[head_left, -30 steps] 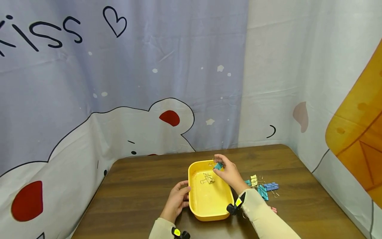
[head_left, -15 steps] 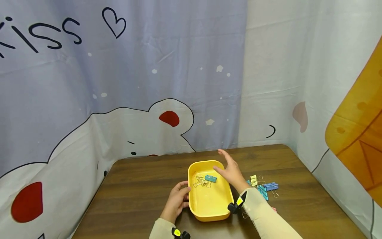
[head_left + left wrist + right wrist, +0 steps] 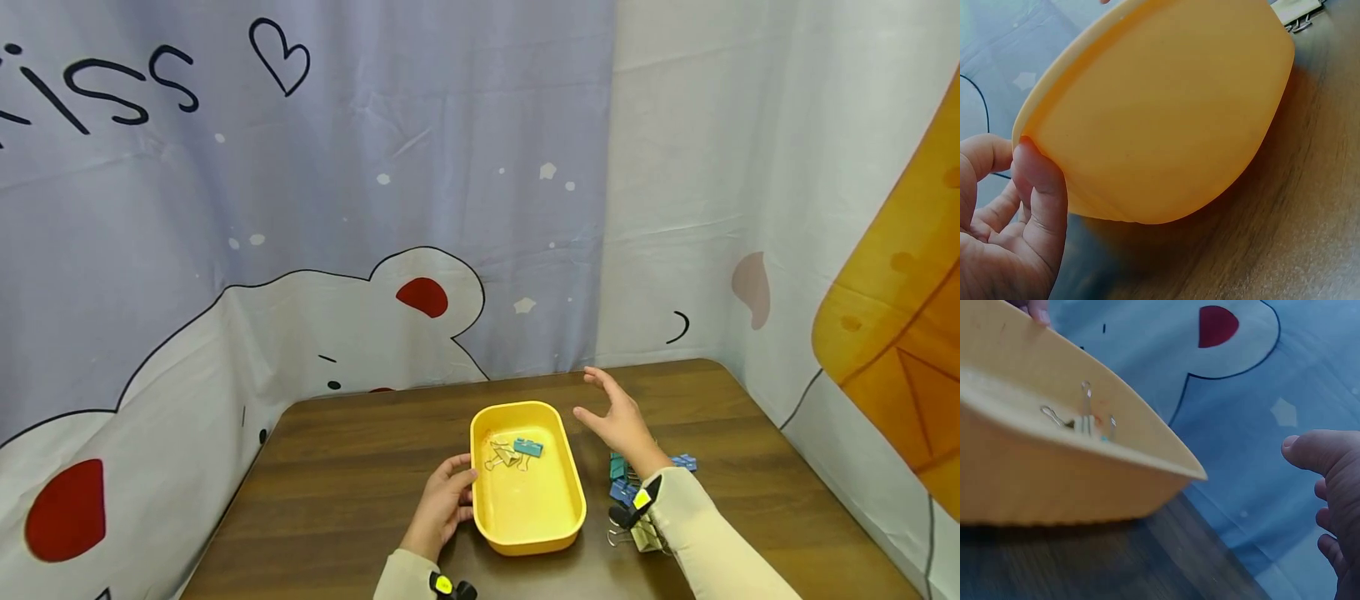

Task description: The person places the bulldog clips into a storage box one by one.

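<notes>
The yellow tray [image 3: 528, 517] sits on the bench in front of me, its long side running from 12 to 6 o'clock. Inside, toward the far end, lie a teal binder clip [image 3: 528, 447] near 12 o'clock and a pale yellow binder clip [image 3: 507, 454] close beside it near 11, with wire handles sticking out around them.

At the tray's 9 o'clock, my left hand [image 3: 444, 504] holds the side wall, thumb and fingers at the rim. At 2 o'clock, outside the tray, my right hand [image 3: 618, 421] is spread wide in the air, thumb well apart from the fingers.

More clips lie on the bench [image 3: 360, 467] from 3 to 4 o'clock, partly hidden by my right wrist: a teal clip [image 3: 618, 467], a blue clip [image 3: 622, 492] just beside it, another blue clip [image 3: 685, 462] farther out and a pale yellow clip [image 3: 647, 536] at 4.

Cream sleeves [image 3: 712, 533] cover both my arms. Beyond the bench, a printed curtain [image 3: 540, 100] hangs across 12 o'clock, its orange print [image 3: 892, 350] between 2 and 3.
</notes>
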Available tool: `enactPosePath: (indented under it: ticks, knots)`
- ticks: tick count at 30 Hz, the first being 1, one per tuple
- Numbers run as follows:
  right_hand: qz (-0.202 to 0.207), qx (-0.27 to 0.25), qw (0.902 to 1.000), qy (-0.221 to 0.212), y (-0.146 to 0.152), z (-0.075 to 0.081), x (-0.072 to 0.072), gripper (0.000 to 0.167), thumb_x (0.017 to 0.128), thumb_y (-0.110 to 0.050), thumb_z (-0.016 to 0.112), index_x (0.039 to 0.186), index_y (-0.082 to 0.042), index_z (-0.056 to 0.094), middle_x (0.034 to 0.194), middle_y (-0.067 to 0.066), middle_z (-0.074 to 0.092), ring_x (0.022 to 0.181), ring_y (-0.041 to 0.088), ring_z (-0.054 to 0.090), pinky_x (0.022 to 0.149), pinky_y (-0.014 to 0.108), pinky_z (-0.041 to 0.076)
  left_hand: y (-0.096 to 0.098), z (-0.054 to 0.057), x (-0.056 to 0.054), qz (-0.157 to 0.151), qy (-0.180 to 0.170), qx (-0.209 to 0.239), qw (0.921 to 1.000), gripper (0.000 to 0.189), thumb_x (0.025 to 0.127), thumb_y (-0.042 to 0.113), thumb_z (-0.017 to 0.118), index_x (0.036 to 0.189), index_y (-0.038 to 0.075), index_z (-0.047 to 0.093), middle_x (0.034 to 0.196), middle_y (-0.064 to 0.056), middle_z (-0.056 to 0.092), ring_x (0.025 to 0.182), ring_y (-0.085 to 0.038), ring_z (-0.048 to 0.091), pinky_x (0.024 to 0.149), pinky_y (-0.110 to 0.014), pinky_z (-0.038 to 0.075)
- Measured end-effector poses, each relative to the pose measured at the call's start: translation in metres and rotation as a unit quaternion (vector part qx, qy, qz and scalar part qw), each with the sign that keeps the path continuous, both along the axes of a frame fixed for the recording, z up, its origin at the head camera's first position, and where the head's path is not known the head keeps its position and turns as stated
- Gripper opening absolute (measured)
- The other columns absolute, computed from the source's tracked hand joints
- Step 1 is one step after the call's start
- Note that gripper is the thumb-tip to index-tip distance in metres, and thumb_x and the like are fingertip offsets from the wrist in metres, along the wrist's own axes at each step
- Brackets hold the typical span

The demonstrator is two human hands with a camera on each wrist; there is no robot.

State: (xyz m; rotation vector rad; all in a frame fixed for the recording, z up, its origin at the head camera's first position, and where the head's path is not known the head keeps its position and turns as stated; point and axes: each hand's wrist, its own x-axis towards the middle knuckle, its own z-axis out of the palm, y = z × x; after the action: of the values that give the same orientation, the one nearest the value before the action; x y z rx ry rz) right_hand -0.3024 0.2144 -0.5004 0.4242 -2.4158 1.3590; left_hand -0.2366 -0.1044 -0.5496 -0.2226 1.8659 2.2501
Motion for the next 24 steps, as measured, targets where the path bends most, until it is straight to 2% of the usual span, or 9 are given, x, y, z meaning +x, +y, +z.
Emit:
enactPosePath:
  ticks: [4, 8, 14, 20, 24]
  knots:
    - [-0.014, 0.011, 0.9998, 0.008, 0.021, 0.002, 0.006, 0.071, 0.089, -0.016, 0.079, 0.15, -0.013, 0.042, 0.146, 0.017, 0.052, 0.138, 0.042, 0.043, 0.106, 0.066, 0.038, -0.003, -0.001, 0.0, -0.001, 0.002, 0.005, 1.0, 0.048, 0.099, 0.016, 0.061, 0.143, 0.003, 0.047, 0.091, -0.01, 0.063, 0.063, -0.011, 0.058, 0.052, -0.027, 0.057]
    - [-0.046, 0.023, 0.9985, 0.021, 0.04, 0.003, 0.013, 0.069, 0.088, -0.014, 0.079, 0.147, -0.01, 0.045, 0.143, 0.019, 0.053, 0.137, 0.043, 0.043, 0.105, 0.067, 0.037, -0.004, -0.003, 0.0, -0.005, 0.002, 0.008, 1.0, 0.047, 0.099, 0.015, 0.061, 0.142, 0.002, 0.047, 0.091, -0.011, 0.064, 0.063, -0.011, 0.059, 0.052, -0.027, 0.058]
    - [-0.088, 0.016, 0.9959, 0.014, 0.068, -0.001, 0.021, 0.067, 0.09, -0.016, 0.078, 0.147, -0.008, 0.044, 0.143, 0.021, 0.053, 0.137, 0.047, 0.041, 0.104, 0.07, 0.035, -0.003, -0.004, 0.0, -0.009, 0.002, 0.012, 0.9999, 0.047, 0.099, 0.014, 0.059, 0.143, 0.001, 0.046, 0.093, -0.012, 0.063, 0.062, -0.01, 0.057, 0.052, -0.027, 0.057]
    - [-0.099, 0.013, 0.9949, 0.016, 0.087, -0.007, 0.03, 0.067, 0.09, -0.016, 0.078, 0.147, -0.005, 0.044, 0.142, 0.025, 0.052, 0.134, 0.048, 0.043, 0.106, 0.066, 0.037, -0.004, -0.004, 0.001, -0.007, 0.001, 0.013, 0.9999, 0.047, 0.1, 0.014, 0.059, 0.143, 0.001, 0.045, 0.093, -0.011, 0.063, 0.062, -0.01, 0.056, 0.051, -0.027, 0.057]
    - [-0.106, 0.007, 0.9943, -0.001, 0.097, -0.013, 0.037, 0.069, 0.09, -0.018, 0.078, 0.147, -0.003, 0.041, 0.143, 0.027, 0.05, 0.134, 0.05, 0.043, 0.106, 0.065, 0.037, -0.004, -0.004, 0.001, -0.007, -0.002, 0.016, 0.9999, 0.047, 0.1, 0.014, 0.059, 0.143, 0.001, 0.045, 0.092, -0.011, 0.064, 0.061, -0.01, 0.057, 0.051, -0.027, 0.057]
